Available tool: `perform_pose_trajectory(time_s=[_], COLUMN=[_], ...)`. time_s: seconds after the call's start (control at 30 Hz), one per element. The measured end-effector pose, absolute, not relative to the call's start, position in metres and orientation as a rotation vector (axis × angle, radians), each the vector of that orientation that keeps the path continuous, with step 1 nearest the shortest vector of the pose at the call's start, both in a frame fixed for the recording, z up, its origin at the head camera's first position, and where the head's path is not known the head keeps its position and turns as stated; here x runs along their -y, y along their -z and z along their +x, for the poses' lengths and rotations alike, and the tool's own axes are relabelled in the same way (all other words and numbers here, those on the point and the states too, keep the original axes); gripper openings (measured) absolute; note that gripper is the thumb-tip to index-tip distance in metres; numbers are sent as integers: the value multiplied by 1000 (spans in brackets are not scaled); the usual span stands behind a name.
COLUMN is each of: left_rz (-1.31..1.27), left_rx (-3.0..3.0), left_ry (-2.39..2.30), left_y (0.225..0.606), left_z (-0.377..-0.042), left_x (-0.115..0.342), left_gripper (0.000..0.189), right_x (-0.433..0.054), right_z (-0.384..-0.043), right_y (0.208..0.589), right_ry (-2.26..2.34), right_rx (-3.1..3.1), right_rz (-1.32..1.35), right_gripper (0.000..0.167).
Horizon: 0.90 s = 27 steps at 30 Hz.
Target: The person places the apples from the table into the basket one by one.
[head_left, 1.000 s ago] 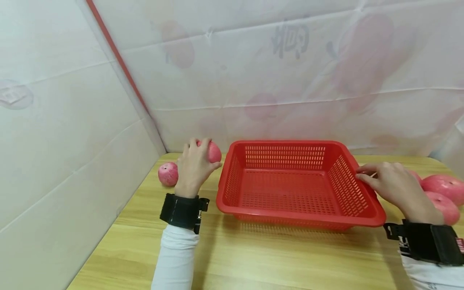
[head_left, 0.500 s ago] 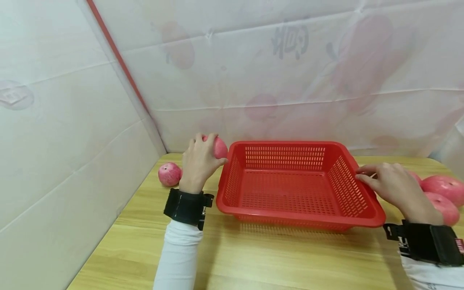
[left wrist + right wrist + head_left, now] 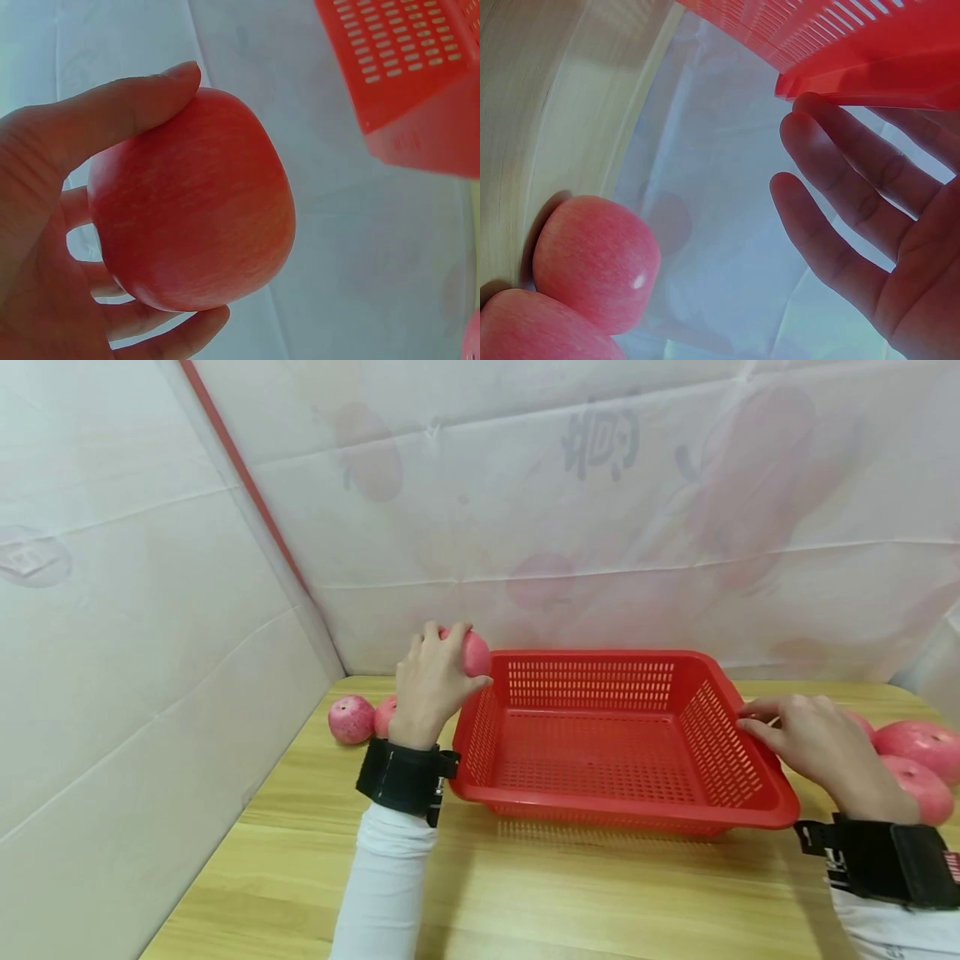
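My left hand point(image 3: 433, 689) grips a red apple point(image 3: 476, 653), raised beside the left rim of a red plastic basket point(image 3: 622, 818). In the left wrist view the thumb lies over one side of the apple point(image 3: 195, 202) and the fingers curl behind it. On the basket's right rim, my right hand point(image 3: 832, 752) holds the edge between thumb and fingers. Seen from the right wrist, several fingers reach under the rim point(image 3: 877, 97); the thumb is hidden there. Two apples lie behind the left forearm, one mottled apple point(image 3: 351, 719) and one partly covered apple point(image 3: 386, 717).
Several apples rest on the table right of the basket, including a large apple point(image 3: 921, 748) and a nearer apple point(image 3: 921, 789), partly behind the right wrist. The wooden table point(image 3: 585, 893) meets white printed sheeting point(image 3: 480, 527) at the back and left.
My left hand has carried its apple right and upward, closer to the basket's left rim. A second apple on the left now shows from behind it. The right hand and basket have stayed put.
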<state>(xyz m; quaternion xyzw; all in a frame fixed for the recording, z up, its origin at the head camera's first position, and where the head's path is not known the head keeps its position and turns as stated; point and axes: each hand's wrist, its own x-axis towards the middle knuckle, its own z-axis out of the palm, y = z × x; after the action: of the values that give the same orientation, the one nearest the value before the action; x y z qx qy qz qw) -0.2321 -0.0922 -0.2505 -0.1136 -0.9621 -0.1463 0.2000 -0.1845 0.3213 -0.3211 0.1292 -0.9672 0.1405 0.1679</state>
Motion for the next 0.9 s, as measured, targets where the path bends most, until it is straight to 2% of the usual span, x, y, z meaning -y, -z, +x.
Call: perform_pose_trajectory(time_s=[0.9], left_rz=[-370], left_rx=[2790], left_ry=[400], left_y=[250], left_z=[-244], left_x=[62], left_gripper=[73], right_x=[-320], right_z=[-183], right_y=[320], right_ry=[-393], right_rx=[2768], right_rz=[362], right_gripper=[20])
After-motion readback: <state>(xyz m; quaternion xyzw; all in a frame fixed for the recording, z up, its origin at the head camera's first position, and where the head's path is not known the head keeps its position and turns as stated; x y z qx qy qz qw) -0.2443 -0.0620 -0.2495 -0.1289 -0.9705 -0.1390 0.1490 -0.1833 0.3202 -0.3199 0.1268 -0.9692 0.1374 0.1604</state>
